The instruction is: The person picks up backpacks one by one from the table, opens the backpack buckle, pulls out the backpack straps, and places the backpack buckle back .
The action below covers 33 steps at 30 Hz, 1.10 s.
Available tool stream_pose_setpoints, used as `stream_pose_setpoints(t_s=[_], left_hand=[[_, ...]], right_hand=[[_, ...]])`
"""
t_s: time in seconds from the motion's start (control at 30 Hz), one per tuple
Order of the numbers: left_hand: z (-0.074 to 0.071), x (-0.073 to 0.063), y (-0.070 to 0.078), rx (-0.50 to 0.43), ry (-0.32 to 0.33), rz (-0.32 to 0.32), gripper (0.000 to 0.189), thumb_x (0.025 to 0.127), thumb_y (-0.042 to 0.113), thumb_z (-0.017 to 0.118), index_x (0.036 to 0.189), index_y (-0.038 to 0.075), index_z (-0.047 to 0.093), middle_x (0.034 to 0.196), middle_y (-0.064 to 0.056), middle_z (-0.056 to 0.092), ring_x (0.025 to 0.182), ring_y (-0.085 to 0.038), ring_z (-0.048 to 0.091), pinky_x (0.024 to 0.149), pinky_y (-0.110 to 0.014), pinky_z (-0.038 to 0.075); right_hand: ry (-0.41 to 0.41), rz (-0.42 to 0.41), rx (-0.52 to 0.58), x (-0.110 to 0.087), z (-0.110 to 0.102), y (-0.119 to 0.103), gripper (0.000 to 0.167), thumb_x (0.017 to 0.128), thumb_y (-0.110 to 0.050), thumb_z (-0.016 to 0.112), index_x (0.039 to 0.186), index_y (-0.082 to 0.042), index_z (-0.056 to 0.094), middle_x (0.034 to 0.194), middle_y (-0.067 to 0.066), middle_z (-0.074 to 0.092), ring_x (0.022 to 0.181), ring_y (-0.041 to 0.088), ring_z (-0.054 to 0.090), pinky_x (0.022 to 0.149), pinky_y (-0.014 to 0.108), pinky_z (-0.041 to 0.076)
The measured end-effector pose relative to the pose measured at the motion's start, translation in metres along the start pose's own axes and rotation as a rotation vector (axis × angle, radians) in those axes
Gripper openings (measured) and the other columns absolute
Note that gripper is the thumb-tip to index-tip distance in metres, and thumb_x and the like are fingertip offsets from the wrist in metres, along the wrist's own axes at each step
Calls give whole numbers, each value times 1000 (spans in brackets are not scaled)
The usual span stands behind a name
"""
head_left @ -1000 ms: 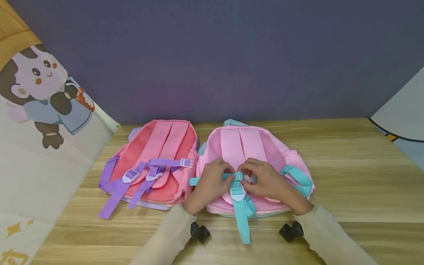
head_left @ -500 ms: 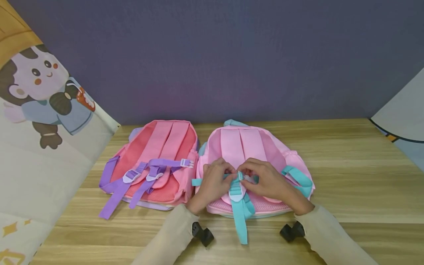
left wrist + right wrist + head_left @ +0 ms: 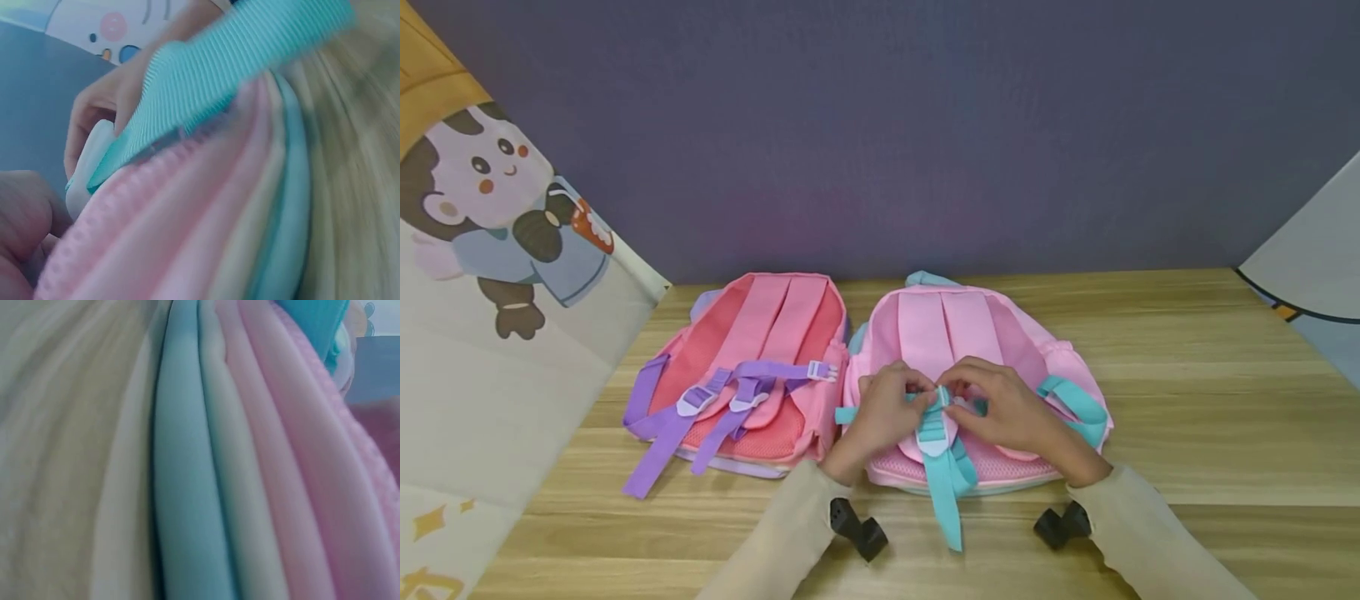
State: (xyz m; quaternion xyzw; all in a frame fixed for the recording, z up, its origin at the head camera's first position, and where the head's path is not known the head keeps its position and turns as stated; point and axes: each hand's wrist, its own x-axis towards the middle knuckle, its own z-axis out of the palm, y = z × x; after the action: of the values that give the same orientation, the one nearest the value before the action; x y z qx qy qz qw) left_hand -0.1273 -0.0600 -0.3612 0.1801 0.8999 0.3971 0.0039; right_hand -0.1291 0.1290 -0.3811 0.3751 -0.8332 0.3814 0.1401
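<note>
A light pink backpack (image 3: 922, 321) lies back side up on the table, its shoulder straps facing up. Above its lower middle, my left hand (image 3: 880, 417) pinches a teal webbing strap (image 3: 846, 414) whose end sticks out left of the hand. My right hand (image 3: 1003, 408) pinches the same strap just to the right, fingertips nearly meeting the left ones. A small pale plastic piece shows partly between the right fingers; its shape is hidden. Below the hands sits a white strap adjuster (image 3: 934, 444) with a teal tail (image 3: 945, 500) hanging toward the table's front. The right wrist view shows mainly the backpack's edge (image 3: 187, 450).
A coral-pink backpack (image 3: 808, 321) with purple straps (image 3: 658, 450) lies against the left side of the first, its white clip (image 3: 822, 371) near the seam between them. A teal loop (image 3: 1078, 408) stands out at the right. Behind the wooden table (image 3: 1210, 400) rises a dark panel (image 3: 925, 142).
Both hands stay in nearly the same place, still pinching the teal strap. The left forearm has shifted slightly right, and the adjuster with its tail has moved a little left.
</note>
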Motion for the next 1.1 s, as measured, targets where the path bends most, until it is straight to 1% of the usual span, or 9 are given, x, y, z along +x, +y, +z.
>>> stream_pose_setpoints(t_s=[0.17,0.23,0.33,0.43,0.53,0.7,0.8,0.9,1.1], left_hand=[[-1,1,2,-118,20,-49,8,86,8,66,83,7,74,83,-3,65,85,-17,58,85,-40,25],[1,0,3,-139,41,-58,8,85,7,67,81,6,74,84,-4,66,85,-18,59,85,-40,26],[4,-1,5,-128,78,-63,9,83,7,68,78,8,75,82,-4,67,84,-17,59,82,-40,28],[5,-1,5,-106,95,-58,8,82,6,68,77,8,75,82,-4,68,84,-19,60,82,-41,28],[4,0,5,-92,66,-51,8,83,7,69,79,7,75,83,-5,69,84,-19,60,83,-40,28],[-6,1,5,-72,-47,-66,9,86,11,67,86,9,75,86,-2,65,85,-16,55,85,-41,29],[-11,1,5,-60,-87,-78,9,87,11,65,87,9,74,87,-2,62,86,-15,53,86,-42,31],[-12,1,5,-58,-89,-70,10,87,10,64,85,7,74,87,-3,62,87,-16,53,86,-43,31],[-5,2,3,-67,-41,-39,10,87,8,65,82,7,74,82,-2,63,82,-15,55,84,-44,28]], right_hand=[[36,-14,25,0,1,1,29,78,-4,74,104,-11,64,92,-7,62,81,6,57,74,25,51],[49,-34,37,0,2,2,29,77,-3,74,104,-11,64,92,-6,62,81,8,58,74,26,51],[62,-57,53,0,3,3,30,76,-1,75,103,-10,64,93,-5,64,81,9,59,74,26,51],[57,-62,55,0,3,3,30,76,-1,75,102,-10,64,94,-4,64,81,9,59,74,25,50],[50,-62,45,0,2,4,30,75,-2,76,102,-10,65,93,-4,64,80,9,59,73,25,50],[42,-56,39,1,1,4,29,76,-4,76,101,-10,65,91,-5,64,79,8,59,71,25,51],[40,-48,42,1,1,5,28,76,-4,75,101,-10,64,90,-5,64,79,7,59,71,25,51],[41,-44,42,1,1,5,28,76,-4,75,101,-10,64,90,-6,63,79,8,59,72,25,50],[14,-56,41,1,0,3,28,77,-4,75,103,-10,64,91,-6,62,79,8,56,71,24,48]])
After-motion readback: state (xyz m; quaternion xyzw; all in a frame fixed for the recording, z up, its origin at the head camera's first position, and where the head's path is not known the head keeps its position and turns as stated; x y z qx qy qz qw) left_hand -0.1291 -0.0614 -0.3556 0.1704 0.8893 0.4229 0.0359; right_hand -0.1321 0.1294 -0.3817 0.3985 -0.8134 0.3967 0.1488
